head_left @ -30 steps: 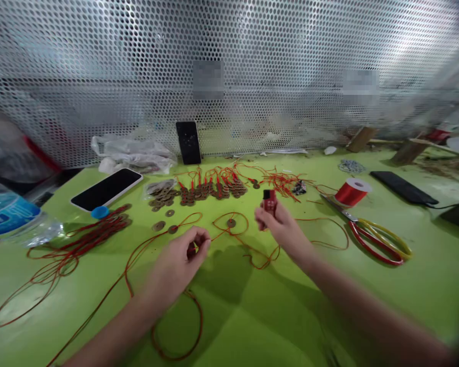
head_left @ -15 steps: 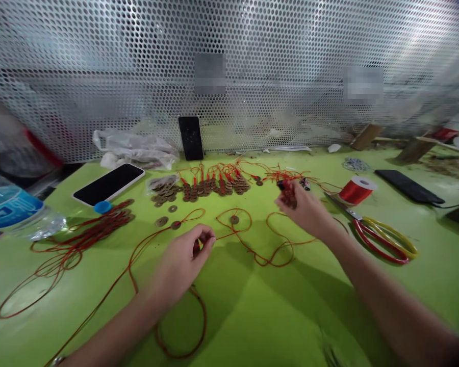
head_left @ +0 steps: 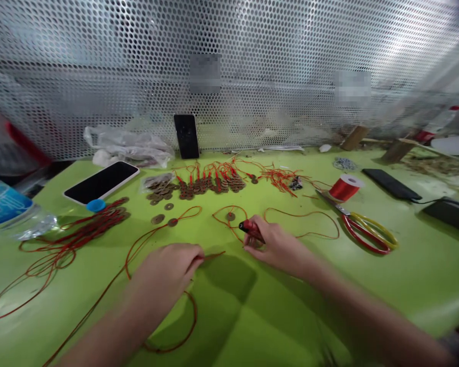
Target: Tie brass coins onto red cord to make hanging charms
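Red cord (head_left: 214, 253) is thin and glossy, and it runs from your left hand (head_left: 168, 275) across the green desk (head_left: 252, 316), with one short end sticking out past your fingertips toward the right. Your left hand pinches that cord between thumb and fingers, low over the desk near its middle. More of the cord loops back under your left wrist in a wide curl (head_left: 176, 331). Your right hand (head_left: 275, 247) is closed around a small red lighter (head_left: 250, 229), its tip pointing left, close to the cord end but apart from it. Just beyond lies a cord loop with a brass coin (head_left: 230, 216) in it.

Open desk surface lies toward you, below both hands. On your left a bundle of red cords (head_left: 72, 237) spreads out toward the desk edge, beside a water bottle (head_left: 7, 209). On your right sit scissors (head_left: 363, 232) and a red spool (head_left: 344, 187). Rows of strung coins (head_left: 210, 184) lie farther back, before the perforated metal wall (head_left: 252, 76).
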The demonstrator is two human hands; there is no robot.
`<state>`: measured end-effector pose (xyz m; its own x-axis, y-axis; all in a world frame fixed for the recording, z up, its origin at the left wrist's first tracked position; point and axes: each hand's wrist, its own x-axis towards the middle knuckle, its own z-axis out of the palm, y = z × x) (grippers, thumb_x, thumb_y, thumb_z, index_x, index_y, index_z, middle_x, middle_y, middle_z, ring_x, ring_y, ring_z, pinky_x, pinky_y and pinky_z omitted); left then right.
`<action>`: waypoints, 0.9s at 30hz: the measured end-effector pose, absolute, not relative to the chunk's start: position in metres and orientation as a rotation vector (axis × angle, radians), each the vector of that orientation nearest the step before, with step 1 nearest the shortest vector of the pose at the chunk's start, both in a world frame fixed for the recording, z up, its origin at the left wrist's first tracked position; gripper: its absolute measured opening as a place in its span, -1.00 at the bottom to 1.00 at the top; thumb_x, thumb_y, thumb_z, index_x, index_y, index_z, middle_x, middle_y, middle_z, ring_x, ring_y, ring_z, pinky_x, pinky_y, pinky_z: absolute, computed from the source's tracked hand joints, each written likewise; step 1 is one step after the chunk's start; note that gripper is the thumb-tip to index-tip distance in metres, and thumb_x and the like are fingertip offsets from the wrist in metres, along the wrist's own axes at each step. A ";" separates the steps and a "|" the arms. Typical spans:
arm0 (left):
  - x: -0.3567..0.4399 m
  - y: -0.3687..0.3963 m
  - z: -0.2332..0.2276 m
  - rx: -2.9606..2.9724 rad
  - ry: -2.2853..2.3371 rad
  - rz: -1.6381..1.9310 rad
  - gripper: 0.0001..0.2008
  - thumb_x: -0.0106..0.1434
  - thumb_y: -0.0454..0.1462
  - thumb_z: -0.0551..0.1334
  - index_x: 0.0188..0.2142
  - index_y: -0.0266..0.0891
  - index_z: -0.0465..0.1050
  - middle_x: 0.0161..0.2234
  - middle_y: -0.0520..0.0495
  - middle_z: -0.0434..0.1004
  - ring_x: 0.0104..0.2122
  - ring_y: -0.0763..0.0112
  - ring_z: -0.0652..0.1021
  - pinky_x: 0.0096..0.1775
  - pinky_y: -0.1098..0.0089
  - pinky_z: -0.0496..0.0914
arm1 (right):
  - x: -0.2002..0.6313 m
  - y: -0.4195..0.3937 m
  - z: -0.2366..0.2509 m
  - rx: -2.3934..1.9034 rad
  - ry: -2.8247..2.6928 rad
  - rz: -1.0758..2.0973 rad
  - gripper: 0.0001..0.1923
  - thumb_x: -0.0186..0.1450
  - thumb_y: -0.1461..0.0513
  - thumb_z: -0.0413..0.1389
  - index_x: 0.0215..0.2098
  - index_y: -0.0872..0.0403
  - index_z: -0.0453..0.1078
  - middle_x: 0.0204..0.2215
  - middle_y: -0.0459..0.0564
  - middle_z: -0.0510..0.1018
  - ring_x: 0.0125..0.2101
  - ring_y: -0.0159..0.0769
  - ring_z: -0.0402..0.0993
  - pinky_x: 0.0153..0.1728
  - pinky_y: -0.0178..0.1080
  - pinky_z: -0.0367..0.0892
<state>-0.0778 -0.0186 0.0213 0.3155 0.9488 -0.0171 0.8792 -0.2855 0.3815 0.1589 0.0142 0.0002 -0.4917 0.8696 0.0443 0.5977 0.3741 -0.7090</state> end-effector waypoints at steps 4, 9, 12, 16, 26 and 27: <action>-0.077 -0.019 0.025 2.269 1.681 0.374 -0.77 0.23 -0.14 0.09 -0.33 -0.07 0.52 -0.38 0.03 0.61 -0.46 0.33 0.53 -0.40 0.40 0.32 | 0.157 0.011 -0.001 -1.289 -2.033 1.029 -0.79 0.16 0.18 0.12 -0.34 0.06 0.15 -0.48 -0.09 0.45 -0.50 -0.38 0.34 -0.44 -0.32 0.21; -0.076 -0.014 0.030 1.963 1.716 0.753 -0.75 0.13 -0.06 0.16 -0.40 -0.12 0.53 -0.48 0.06 0.60 -0.61 0.44 0.46 -0.59 0.48 0.26 | 0.150 0.009 -0.001 -1.147 -1.271 1.763 -0.46 0.19 -0.21 -0.11 -0.46 0.09 0.20 -0.65 -0.19 0.21 -0.67 -0.51 0.09 -0.64 -0.41 0.00; -0.077 -0.015 0.032 1.843 1.735 0.864 -0.73 0.11 -0.05 0.18 -0.41 -0.15 0.52 -0.52 0.04 0.58 -0.59 0.43 0.46 -0.57 0.47 0.27 | 0.147 0.014 -0.003 -1.048 -0.983 2.022 -0.39 0.17 -0.25 -0.15 -0.59 0.11 0.19 -0.74 -0.24 0.09 -0.73 -0.56 -0.05 -0.68 -0.43 -0.09; -0.078 -0.017 0.031 1.766 1.743 0.895 -0.73 0.11 -0.04 0.20 -0.39 -0.16 0.52 -0.50 0.02 0.58 -0.52 0.39 0.49 -0.53 0.45 0.30 | 0.145 0.021 -0.002 -1.059 -0.902 2.147 -0.43 0.24 -0.15 -0.20 -0.69 0.08 0.08 -0.80 -0.26 -0.02 -0.77 -0.55 -0.18 -0.74 -0.42 -0.21; -0.079 -0.018 0.024 1.783 1.712 0.884 -0.73 0.12 -0.02 0.21 -0.39 -0.14 0.51 -0.46 0.06 0.58 -0.50 0.42 0.48 -0.51 0.46 0.28 | 0.128 0.018 0.001 -1.199 -1.058 2.168 -0.56 0.25 0.03 -0.24 -0.68 0.08 0.07 -0.81 -0.26 -0.02 -0.79 -0.57 -0.23 -0.78 -0.44 -0.27; -0.079 -0.018 0.023 1.786 1.712 0.885 -0.73 0.12 -0.02 0.21 -0.40 -0.14 0.51 -0.47 0.06 0.57 -0.51 0.42 0.47 -0.52 0.46 0.27 | 0.127 0.017 0.001 -1.205 -1.059 2.150 -0.58 0.24 0.05 -0.23 -0.68 0.08 0.08 -0.80 -0.25 0.00 -0.79 -0.57 -0.22 -0.78 -0.44 -0.26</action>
